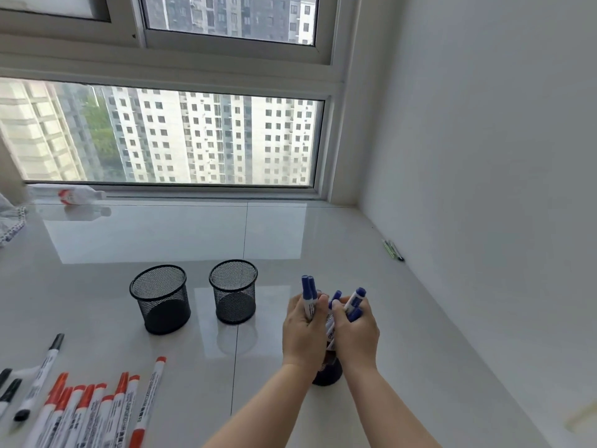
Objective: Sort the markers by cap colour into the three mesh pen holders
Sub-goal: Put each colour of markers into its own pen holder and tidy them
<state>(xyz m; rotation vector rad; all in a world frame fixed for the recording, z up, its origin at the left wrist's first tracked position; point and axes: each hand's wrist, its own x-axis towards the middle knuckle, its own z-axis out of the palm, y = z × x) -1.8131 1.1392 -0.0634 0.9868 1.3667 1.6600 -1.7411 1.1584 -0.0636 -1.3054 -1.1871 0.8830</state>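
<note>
both hands grip blue-capped markers point(353, 300) above the third mesh holder point(328, 373) near the surface's point(290, 240) right edge: left hand point(303, 331) around two, right hand point(355, 334) around several. two mesh holders point(160, 299) stand left of them. red-capped markers point(97, 412) and black-capped markers point(38, 376) lie at the near-left corner.

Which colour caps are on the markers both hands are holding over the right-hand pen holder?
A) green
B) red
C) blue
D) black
C: the left hand and right hand both grip blue-capped markers; the red-capped markers and black-capped markers lie on the table.
</note>
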